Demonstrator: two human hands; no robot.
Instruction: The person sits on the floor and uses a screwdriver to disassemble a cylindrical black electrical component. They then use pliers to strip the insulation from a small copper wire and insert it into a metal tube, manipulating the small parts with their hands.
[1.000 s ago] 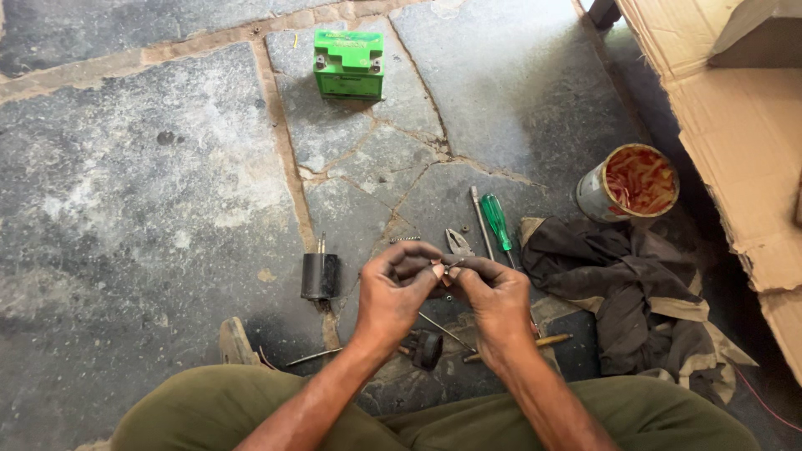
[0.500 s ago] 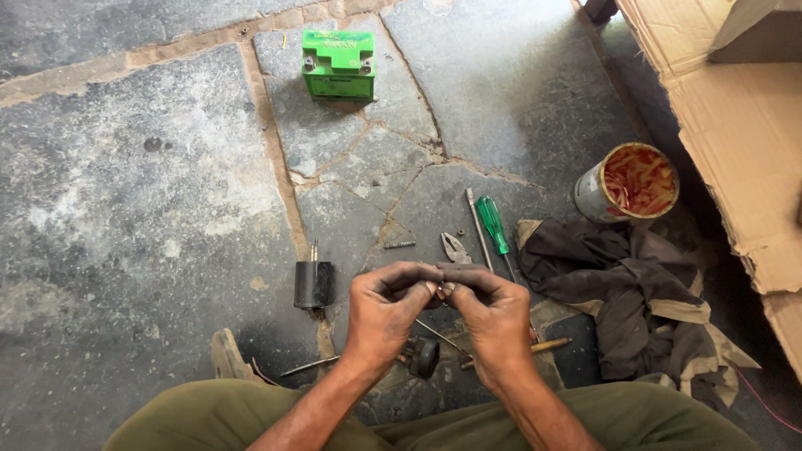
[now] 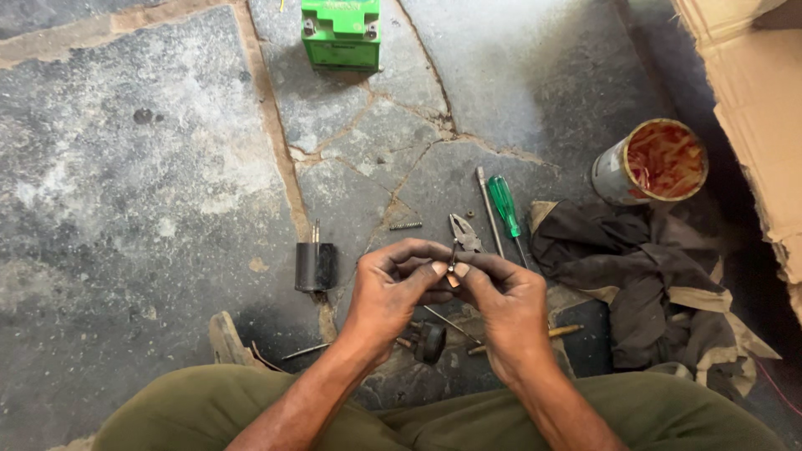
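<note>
Pinching a small part [image 3: 452,271] as before — left hand [image 3: 393,292], right hand [image 3: 505,305], fingers still clenched, view closer.

A green box-shaped battery [image 3: 340,32] is sitting at the far edge of the stone floor [image 3: 125,167]. A black cylinder [image 3: 316,266] is standing left of centre, with a small spring [image 3: 405,225] lying beyond it. Pliers [image 3: 464,232], a metal rod [image 3: 489,210] and a green-handled screwdriver [image 3: 506,209] are lying side by side. A dark rag [image 3: 643,284] is spreading toward the right edge, just below a rusty tin [image 3: 652,163], near cardboard [image 3: 752,100].
</note>
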